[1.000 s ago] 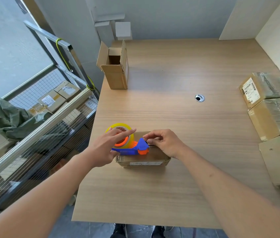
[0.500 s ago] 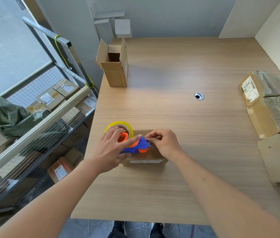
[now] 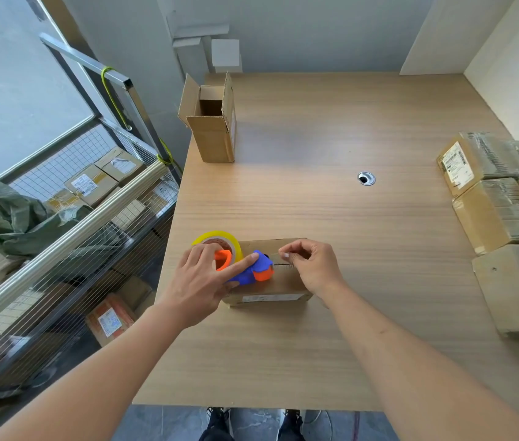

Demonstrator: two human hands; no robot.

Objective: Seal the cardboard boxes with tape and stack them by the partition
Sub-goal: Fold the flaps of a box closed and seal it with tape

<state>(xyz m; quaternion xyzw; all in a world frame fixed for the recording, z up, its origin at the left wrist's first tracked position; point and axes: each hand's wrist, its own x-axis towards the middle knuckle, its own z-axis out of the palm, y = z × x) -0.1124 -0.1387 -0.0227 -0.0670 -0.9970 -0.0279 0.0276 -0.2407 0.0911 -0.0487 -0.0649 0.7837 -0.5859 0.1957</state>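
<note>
- The left hand lay over the blue-and-orange tape dispenser, fingers loosely round it and forefinger stretched along its top, on the near cardboard box.
- Just right of that grip, the right hand pinched what seemed the tape's free end between thumb and forefinger, above the box's centre seam.
- The step would go best if the end were pressed flat first, then the dispenser drawn away along the seam.
- An open box stood well beyond; whether the tape had stuck could not be told.
</note>
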